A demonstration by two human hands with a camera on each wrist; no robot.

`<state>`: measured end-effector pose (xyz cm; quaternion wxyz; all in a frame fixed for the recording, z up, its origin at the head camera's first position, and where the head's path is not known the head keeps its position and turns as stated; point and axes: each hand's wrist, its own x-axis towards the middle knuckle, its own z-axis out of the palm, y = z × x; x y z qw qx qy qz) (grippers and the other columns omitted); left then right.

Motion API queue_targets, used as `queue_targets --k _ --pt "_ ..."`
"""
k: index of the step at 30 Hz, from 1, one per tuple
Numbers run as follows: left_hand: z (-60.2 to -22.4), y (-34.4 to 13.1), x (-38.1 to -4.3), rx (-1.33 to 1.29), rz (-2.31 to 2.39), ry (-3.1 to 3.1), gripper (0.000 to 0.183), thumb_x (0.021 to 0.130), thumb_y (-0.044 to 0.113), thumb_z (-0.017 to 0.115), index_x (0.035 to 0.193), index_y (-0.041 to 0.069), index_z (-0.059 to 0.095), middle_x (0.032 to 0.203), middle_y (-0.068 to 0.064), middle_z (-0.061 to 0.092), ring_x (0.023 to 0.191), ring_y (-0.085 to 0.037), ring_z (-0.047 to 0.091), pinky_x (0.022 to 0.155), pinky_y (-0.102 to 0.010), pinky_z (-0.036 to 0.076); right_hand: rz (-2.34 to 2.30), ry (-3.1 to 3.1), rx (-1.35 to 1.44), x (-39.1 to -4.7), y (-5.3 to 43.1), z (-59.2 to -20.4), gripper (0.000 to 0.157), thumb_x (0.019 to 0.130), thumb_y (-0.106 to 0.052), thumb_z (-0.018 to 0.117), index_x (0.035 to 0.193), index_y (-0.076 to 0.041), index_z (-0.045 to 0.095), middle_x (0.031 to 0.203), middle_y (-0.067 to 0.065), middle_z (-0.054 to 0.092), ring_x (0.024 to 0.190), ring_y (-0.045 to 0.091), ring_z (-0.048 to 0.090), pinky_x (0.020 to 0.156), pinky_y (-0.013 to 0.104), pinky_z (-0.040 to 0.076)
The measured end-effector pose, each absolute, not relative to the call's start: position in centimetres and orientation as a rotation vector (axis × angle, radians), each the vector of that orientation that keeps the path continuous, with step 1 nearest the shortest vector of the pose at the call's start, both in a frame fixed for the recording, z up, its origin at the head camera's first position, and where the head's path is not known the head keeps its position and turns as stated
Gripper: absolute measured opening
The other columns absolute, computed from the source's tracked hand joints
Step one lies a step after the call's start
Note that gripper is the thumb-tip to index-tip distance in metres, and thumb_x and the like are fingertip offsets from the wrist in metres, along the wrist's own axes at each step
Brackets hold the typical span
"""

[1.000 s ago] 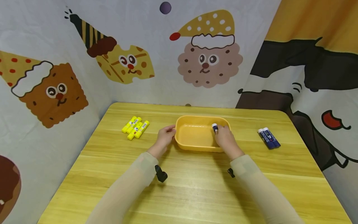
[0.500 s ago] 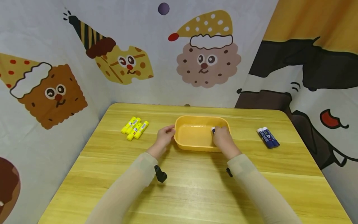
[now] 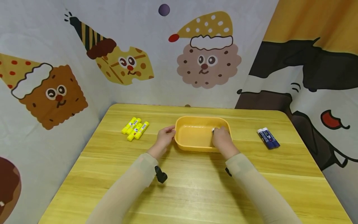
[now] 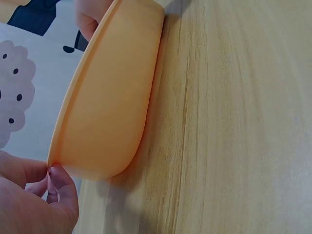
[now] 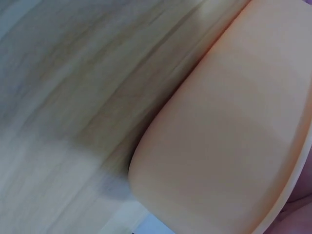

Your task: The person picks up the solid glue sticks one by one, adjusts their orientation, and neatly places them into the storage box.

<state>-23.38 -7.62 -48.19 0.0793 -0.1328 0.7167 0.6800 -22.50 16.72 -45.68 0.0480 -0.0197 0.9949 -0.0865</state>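
Note:
A yellow-orange plastic basin (image 3: pixel 193 148) stands on the wooden table. My left hand (image 3: pixel 164 140) pinches its left rim between thumb and finger, as the left wrist view shows at the basin's rim (image 4: pixel 73 87). My right hand (image 3: pixel 222 141) reaches down inside the basin's right end, gripping a blue glue stick with a white cap (image 3: pixel 213 130). Only the cap end shows past the fingers; the rest is hidden behind the hand. In the right wrist view the basin wall (image 5: pixel 224 131) covers most of that hand.
Several yellow glue sticks (image 3: pixel 134 128) lie grouped on the table (image 3: pixel 179 193) left of the basin. Two dark blue glue sticks with white caps (image 3: pixel 268 138) lie side by side at the right. A cartoon-print cloth (image 3: pixel 165 62) hangs behind the table.
My right hand has lowered deeper into the basin with the blue glue stick, which has sunk from sight except for its cap end. The left hand stays on the rim.

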Motion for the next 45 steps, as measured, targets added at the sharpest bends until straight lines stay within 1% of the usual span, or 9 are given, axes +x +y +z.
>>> queue_targets --k 6,10,13,19,21,25,31,35,45 --pt "-48.3 -7.6 -23.4 -0.394 2.042 2.147 0.032 0.094 0.008 0.056 0.126 0.008 0.061 0.107 -0.010 0.058 0.082 -0.012 0.054 0.090 -0.041 0.050 -0.250 3.056 -0.087 -22.5 16.8 -46.1 0.022 0.093 -0.002 0.043 0.103 0.007 0.061 0.092 0.027 0.055 0.088 0.042 0.054 0.072 0.051 0.051" --pt "-48.4 -7.6 -23.4 -0.393 2.042 2.149 0.032 0.094 0.007 0.056 0.126 0.008 0.061 0.107 -0.009 0.057 0.082 -0.012 0.054 0.091 -0.042 0.050 -0.291 3.044 -0.082 -22.4 17.1 -46.1 0.027 0.093 0.002 0.042 0.114 0.004 0.059 0.100 0.029 0.053 0.087 0.043 0.055 0.071 0.051 0.052" --pt "-48.4 -7.6 -23.4 -0.393 2.037 2.149 0.032 0.094 0.008 0.056 0.126 0.008 0.061 0.107 -0.009 0.057 0.082 -0.012 0.054 0.090 -0.042 0.050 -0.334 3.012 -0.097 -22.4 17.3 -45.5 0.032 0.094 0.000 0.043 0.123 0.004 0.055 0.107 0.030 0.053 0.088 0.040 0.056 0.072 0.048 0.052" --pt "-48.2 -7.7 -23.4 -0.399 2.034 2.148 0.032 0.094 0.008 0.056 0.126 0.008 0.061 0.107 -0.010 0.057 0.082 -0.012 0.054 0.090 -0.041 0.050 -0.532 2.920 -0.127 -22.6 17.9 -44.1 0.040 0.095 -0.009 0.048 0.133 0.006 0.047 0.122 0.032 0.050 0.105 0.042 0.053 0.083 0.049 0.048" --pt "-48.2 -7.7 -23.4 -0.398 2.030 2.152 0.032 0.094 0.008 0.056 0.126 0.008 0.061 0.107 -0.010 0.057 0.083 -0.013 0.055 0.090 -0.041 0.050 -0.594 2.900 -0.132 -22.9 18.2 -43.8 0.042 0.096 -0.014 0.049 0.134 0.004 0.047 0.119 0.028 0.055 0.103 0.039 0.054 0.083 0.048 0.048" --pt "-48.1 -7.7 -23.3 -0.395 2.022 2.148 0.032 0.095 0.009 0.055 0.127 0.009 0.061 0.108 -0.010 0.057 0.087 -0.015 0.056 0.090 -0.041 0.050 -0.725 2.849 -0.135 -23.2 18.9 -43.4 0.044 0.098 -0.020 0.048 0.136 0.002 0.046 0.109 0.023 0.061 0.088 0.032 0.058 0.074 0.042 0.048" --pt "-48.1 -7.7 -23.3 -0.400 2.017 2.134 0.032 0.095 0.010 0.055 0.127 0.010 0.061 0.109 -0.010 0.057 0.090 -0.018 0.056 0.092 -0.041 0.050 -0.867 2.783 -0.098 -23.3 19.8 -42.8 0.047 0.100 -0.031 0.044 0.139 -0.004 0.044 0.128 0.024 0.053 0.108 0.037 0.055 0.082 0.045 0.049" --pt "-48.1 -7.7 -23.3 -0.399 2.013 2.146 0.032 0.095 0.009 0.055 0.127 0.010 0.061 0.109 -0.010 0.057 0.087 -0.015 0.055 0.091 -0.041 0.050 -0.933 2.792 -0.082 -23.1 20.4 -42.1 0.046 0.101 -0.031 0.043 0.139 -0.005 0.045 0.131 0.023 0.052 0.116 0.039 0.050 0.089 0.049 0.046" --pt "-48.2 -7.6 -23.3 -0.397 2.024 2.149 0.033 0.094 0.008 0.056 0.126 0.009 0.061 0.107 -0.009 0.057 0.083 -0.012 0.054 0.091 -0.042 0.049 -1.002 2.865 -0.040 -22.7 22.3 -41.2 0.044 0.100 -0.030 0.044 0.136 -0.006 0.048 0.130 0.022 0.053 0.114 0.039 0.051 0.088 0.050 0.047"
